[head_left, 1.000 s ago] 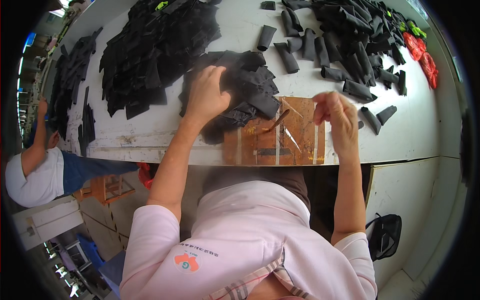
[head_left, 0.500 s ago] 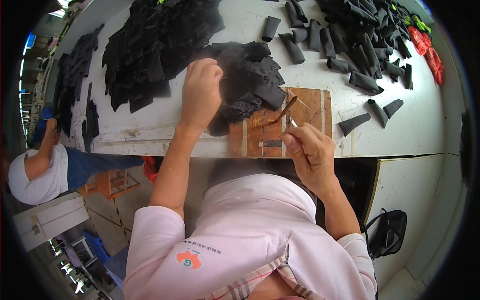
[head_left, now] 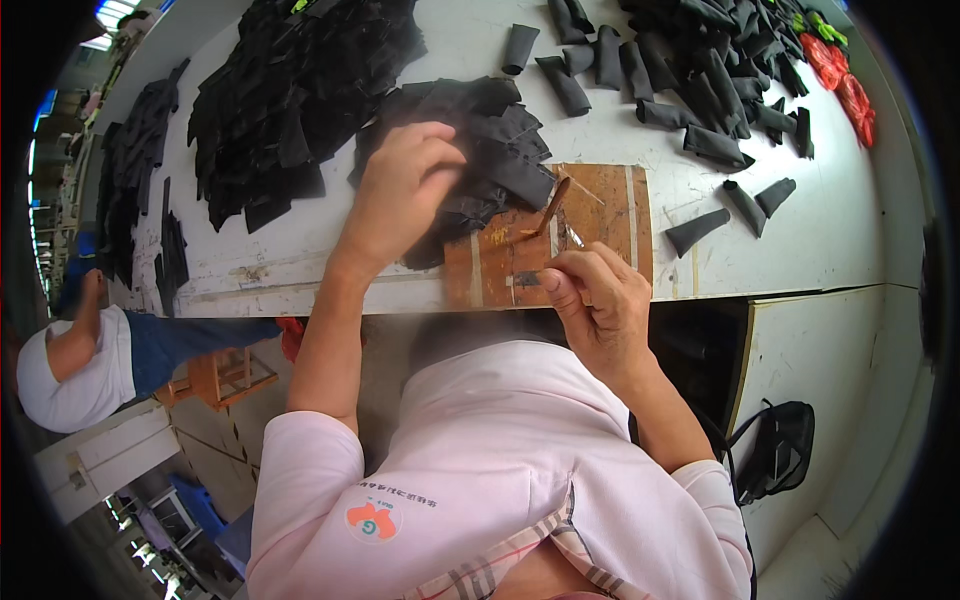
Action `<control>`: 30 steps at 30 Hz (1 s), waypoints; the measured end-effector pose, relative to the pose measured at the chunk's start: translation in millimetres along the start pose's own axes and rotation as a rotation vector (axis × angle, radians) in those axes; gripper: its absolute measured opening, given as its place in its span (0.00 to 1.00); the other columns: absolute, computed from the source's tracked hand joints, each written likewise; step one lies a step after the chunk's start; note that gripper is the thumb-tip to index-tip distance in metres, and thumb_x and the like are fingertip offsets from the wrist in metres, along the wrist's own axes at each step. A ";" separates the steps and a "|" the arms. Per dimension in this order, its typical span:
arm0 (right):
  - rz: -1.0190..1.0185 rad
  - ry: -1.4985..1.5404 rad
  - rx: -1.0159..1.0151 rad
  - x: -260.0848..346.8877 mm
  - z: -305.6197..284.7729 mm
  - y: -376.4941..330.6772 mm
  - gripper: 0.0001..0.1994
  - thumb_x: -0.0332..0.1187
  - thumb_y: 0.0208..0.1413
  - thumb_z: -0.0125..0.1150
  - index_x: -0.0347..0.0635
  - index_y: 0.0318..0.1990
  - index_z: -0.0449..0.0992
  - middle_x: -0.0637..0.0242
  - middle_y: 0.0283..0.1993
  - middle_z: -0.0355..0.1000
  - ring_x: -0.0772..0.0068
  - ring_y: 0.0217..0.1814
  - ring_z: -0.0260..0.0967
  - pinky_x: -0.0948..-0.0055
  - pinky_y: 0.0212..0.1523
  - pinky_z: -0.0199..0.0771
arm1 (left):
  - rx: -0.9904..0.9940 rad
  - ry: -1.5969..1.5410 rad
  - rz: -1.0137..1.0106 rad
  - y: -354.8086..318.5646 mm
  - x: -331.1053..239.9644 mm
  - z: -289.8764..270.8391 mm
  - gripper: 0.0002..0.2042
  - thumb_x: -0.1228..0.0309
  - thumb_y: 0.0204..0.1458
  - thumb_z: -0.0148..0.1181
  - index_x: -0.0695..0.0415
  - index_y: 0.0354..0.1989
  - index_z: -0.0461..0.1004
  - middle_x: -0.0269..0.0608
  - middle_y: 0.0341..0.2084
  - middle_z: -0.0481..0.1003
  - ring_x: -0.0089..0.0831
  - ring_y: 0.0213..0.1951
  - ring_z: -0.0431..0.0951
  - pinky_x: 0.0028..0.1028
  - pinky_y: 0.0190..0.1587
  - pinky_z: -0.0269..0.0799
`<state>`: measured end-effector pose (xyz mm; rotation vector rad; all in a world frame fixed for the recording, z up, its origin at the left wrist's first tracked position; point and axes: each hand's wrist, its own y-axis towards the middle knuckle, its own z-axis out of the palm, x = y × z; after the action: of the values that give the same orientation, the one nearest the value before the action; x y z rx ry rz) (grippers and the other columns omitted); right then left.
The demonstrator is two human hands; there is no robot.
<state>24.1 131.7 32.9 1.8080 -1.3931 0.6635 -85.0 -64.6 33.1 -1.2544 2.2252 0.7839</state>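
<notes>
Pressing the black fabric pieces [head_left: 480, 150] flat on the bench [head_left: 790, 240], the left hand [head_left: 400, 195] steadies them; the right hand [head_left: 595, 300] pinches a small tool over the brown board [head_left: 610, 215]. Best worked slowly, one piece at a time.

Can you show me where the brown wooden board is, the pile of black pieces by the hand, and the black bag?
brown wooden board [head_left: 605, 215], head view, bare right part.
pile of black fabric pieces [head_left: 500, 150], head view, top middle.
black bag [head_left: 780, 450], head view, its body.
</notes>
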 end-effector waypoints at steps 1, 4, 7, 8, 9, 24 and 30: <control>-0.051 0.007 -0.105 4.1 1.8 4.9 0.13 0.38 0.44 0.61 0.39 0.33 0.69 0.63 0.25 0.65 0.66 0.24 0.66 0.71 0.21 0.66 | 0.073 -0.028 0.046 -4.7 -15.0 -3.2 0.05 0.82 0.39 0.54 0.63 0.27 0.71 0.41 0.40 0.71 0.34 0.43 0.70 0.25 0.43 0.65; -0.054 0.060 -0.158 13.2 8.2 11.3 0.27 0.46 0.35 0.67 0.38 0.39 0.66 0.63 0.31 0.65 0.68 0.28 0.66 0.73 0.22 0.68 | 0.225 -0.272 0.036 -19.1 -47.4 -2.9 0.06 0.84 0.37 0.55 0.63 0.26 0.71 0.42 0.41 0.70 0.36 0.43 0.69 0.27 0.43 0.65; -0.006 0.283 -0.090 6.0 20.4 6.9 0.19 0.38 0.40 0.65 0.34 0.36 0.68 0.61 0.29 0.66 0.68 0.25 0.66 0.75 0.23 0.68 | 0.198 -0.251 0.105 -23.7 -56.8 6.2 0.06 0.85 0.36 0.56 0.64 0.25 0.70 0.42 0.39 0.71 0.34 0.42 0.70 0.26 0.40 0.66; 0.067 0.399 -0.077 6.0 22.5 5.1 0.15 0.33 0.42 0.63 0.33 0.34 0.69 0.61 0.27 0.67 0.68 0.23 0.66 0.75 0.22 0.67 | 0.176 -0.258 0.091 -24.4 -57.4 8.7 0.06 0.85 0.35 0.56 0.64 0.25 0.70 0.42 0.38 0.71 0.34 0.41 0.70 0.26 0.40 0.67; 0.074 0.395 -0.078 4.1 23.9 2.5 0.15 0.33 0.42 0.63 0.33 0.34 0.69 0.61 0.27 0.67 0.68 0.23 0.66 0.75 0.22 0.67 | 0.139 -0.229 0.113 -23.7 -53.2 11.1 0.06 0.85 0.36 0.56 0.65 0.25 0.70 0.42 0.36 0.72 0.33 0.41 0.70 0.25 0.39 0.67; 0.212 0.303 -0.103 -11.1 29.8 0.5 0.05 0.23 0.42 0.60 0.33 0.27 0.71 0.60 0.22 0.65 0.66 0.18 0.62 0.73 0.19 0.61 | 0.008 -0.517 -0.175 -38.0 -49.7 50.0 0.06 0.78 0.45 0.57 0.63 0.33 0.71 0.34 0.29 0.71 0.17 0.29 0.69 0.16 0.33 0.65; 0.260 0.152 -0.236 -15.1 26.3 -0.6 0.05 0.23 0.39 0.63 0.35 0.23 0.72 0.64 0.20 0.63 0.70 0.17 0.60 0.74 0.18 0.60 | -0.203 -0.696 -0.432 -50.0 -61.1 49.4 0.06 0.76 0.48 0.55 0.64 0.32 0.68 0.34 0.27 0.69 0.15 0.28 0.68 0.14 0.32 0.65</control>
<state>19.5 119.2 5.7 1.3785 -1.5457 0.7195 -6.6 -15.2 23.6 -1.2397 1.2967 1.0770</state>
